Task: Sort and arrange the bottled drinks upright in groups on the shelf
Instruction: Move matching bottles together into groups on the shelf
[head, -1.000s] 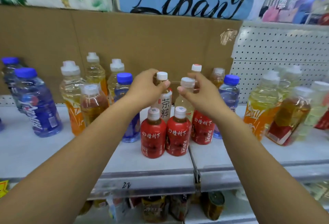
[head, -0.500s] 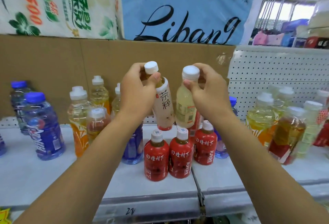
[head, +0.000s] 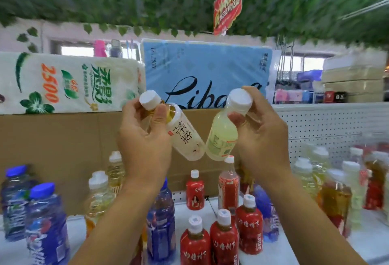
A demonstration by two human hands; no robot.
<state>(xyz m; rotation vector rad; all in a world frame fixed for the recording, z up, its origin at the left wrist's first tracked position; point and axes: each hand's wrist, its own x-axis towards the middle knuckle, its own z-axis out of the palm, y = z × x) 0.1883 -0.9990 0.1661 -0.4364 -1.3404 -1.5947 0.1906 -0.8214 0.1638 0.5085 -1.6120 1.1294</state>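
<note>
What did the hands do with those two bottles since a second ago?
The left hand lifted the white-label tea bottle up off the shelf, and the right hand lifted the pale yellow bottle the same way. Both bottles now tilt, bottoms toward each other. Each hand kept its grip near the cap. The three red bottles in front and the blue bottles stayed standing on the shelf.

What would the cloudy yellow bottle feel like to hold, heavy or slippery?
Probably quite heavy for its size: the cloudy yellow bottle looks full almost to the top. It might swing or slip, since the right hand grips only its top end and it hangs tilted. Its round body would likely roll if laid down.
</note>
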